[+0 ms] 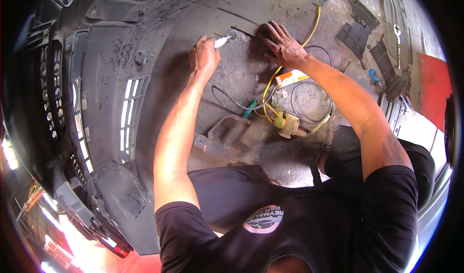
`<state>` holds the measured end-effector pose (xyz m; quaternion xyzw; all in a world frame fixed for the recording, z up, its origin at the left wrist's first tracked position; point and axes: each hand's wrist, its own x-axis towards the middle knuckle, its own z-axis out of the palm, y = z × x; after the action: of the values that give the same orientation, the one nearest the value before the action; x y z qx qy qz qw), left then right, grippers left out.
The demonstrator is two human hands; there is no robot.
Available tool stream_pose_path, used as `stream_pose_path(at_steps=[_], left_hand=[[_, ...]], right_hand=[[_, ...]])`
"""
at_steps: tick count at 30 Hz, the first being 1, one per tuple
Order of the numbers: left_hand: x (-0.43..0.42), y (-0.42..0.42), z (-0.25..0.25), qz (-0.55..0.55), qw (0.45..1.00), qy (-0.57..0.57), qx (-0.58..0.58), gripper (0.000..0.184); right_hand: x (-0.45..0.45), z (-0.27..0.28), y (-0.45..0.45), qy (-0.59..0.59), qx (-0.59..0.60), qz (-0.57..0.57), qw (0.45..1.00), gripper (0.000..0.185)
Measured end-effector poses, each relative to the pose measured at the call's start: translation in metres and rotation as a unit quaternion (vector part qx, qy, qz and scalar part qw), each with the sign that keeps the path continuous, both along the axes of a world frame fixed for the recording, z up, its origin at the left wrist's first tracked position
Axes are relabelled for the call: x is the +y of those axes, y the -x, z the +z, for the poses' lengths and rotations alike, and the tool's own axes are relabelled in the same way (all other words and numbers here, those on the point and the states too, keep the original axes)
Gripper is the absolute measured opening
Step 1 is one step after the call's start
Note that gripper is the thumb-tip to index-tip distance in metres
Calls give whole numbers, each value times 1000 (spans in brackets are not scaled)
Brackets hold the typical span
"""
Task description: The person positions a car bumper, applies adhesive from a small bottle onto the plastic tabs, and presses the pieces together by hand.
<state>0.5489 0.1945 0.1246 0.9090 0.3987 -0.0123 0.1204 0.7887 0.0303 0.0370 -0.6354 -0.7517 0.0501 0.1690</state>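
In the head view my left hand (205,55) is closed around a small white tube (222,42). Its narrow tip points at a rough grey patch (239,36) on a large dark plastic car panel, which looks like a bumper (193,19). A dark slit runs through the panel just beyond that patch. To the right, my right hand (284,44) rests on the panel with its fingers spread, holding nothing. Just below this hand lies an orange and white box (291,78), beside a yellow cord (313,30).
A green-handled tool (249,108) with a grey cord lies near a dirty yellowish block (289,126). Black plastic brackets (357,36), a blue-handled tool (374,76) and a ratchet wrench (398,45) lie at right. More dark bumper parts (104,84) stand along the left.
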Motion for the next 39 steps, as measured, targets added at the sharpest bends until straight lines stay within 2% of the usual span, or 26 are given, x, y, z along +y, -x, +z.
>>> stream_pose_path(at_steps=[8, 11, 14, 17, 33, 39], left_hand=[[1, 2, -3, -7, 1000, -6, -5, 25], [1, 3, -8, -20, 999, -31, -38, 14], [1, 2, -7, -18, 999, -27, -35, 15], [-1, -1, 0, -1, 1000, -3, -1, 29], [1, 1, -1, -1, 1000, -1, -3, 27], [3, 5, -4, 0, 1000, -14, -26, 29]], right_hand=[[0, -1, 0, 24, -14, -5, 1000, 63], [0, 1, 1, 25, -17, -5, 1000, 63], [0, 0, 0, 21, -14, -4, 1000, 63], [0, 2, 0, 20, -15, -2, 1000, 62], [-1, 1, 1, 20, -16, -7, 1000, 63], [1, -1, 0, -13, 3, 0, 1000, 58]])
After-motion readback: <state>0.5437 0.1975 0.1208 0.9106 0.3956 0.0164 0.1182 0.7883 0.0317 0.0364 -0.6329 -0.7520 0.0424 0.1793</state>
